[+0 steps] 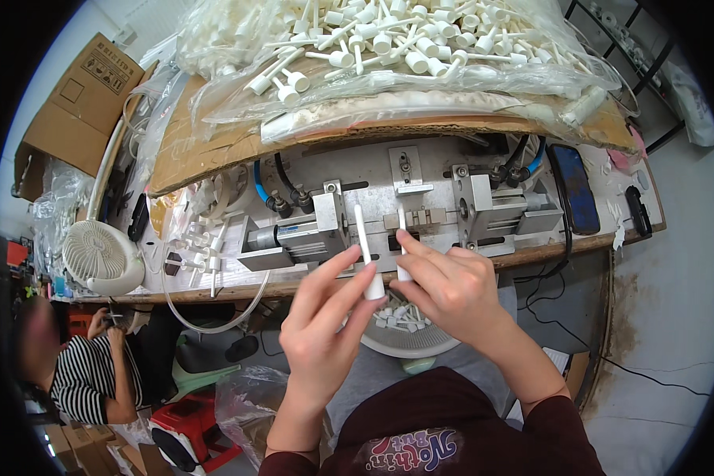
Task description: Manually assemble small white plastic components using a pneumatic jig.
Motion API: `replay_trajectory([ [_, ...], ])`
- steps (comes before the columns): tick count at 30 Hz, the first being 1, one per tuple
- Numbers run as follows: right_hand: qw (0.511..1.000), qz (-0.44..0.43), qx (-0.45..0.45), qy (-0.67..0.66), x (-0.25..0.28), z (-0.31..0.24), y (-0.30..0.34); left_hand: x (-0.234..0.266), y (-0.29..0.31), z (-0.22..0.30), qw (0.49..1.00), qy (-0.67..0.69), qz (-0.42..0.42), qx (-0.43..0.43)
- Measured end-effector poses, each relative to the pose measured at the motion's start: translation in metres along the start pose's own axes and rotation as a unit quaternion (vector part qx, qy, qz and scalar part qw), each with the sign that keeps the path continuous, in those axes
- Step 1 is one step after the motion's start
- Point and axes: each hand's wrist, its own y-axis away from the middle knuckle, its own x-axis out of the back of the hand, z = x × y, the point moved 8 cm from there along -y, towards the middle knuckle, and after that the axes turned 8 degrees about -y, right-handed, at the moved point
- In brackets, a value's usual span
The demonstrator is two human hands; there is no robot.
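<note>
My left hand is closed around a white plastic piece with a long thin stem and a wider cup-like end, held nearly upright. A second slim white plastic piece is pinched in my right hand, its lower part hidden by my fingers. Both hands are at the bench's near edge, in front of a metal fixture block. Pneumatic cylinders flank that block, one on the left and one on the right. Below my hands, a white basket contains several similar white pieces.
Plastic sheeting on a cardboard shelf bears a heap of white pieces. A phone and a black cutter lie right. Leftward are more white parts, a fan, and a seated person in a striped shirt.
</note>
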Motion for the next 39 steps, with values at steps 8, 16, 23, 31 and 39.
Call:
replay_trajectory([
  [8,0.976,-0.162,-0.008,-0.144,-0.006,-0.013,0.041,-0.050,0.000,0.008,0.967,-0.206,-0.073,-0.130],
  [16,0.943,-0.275,-0.067,-0.174,-0.051,0.001,0.097,-0.062,-0.013,0.009,0.959,-0.235,-0.097,-0.123],
  [23,0.942,-0.306,-0.090,-0.107,-0.069,0.012,0.099,-0.060,-0.017,0.009,0.962,-0.236,-0.105,-0.090],
  [31,0.974,0.086,-0.090,-0.187,0.075,0.006,-0.030,-0.055,-0.014,0.006,0.972,-0.190,-0.099,-0.095],
  [39,0.985,0.070,0.058,0.150,0.087,0.069,-0.176,-0.051,0.018,0.019,0.976,-0.040,-0.195,-0.088],
])
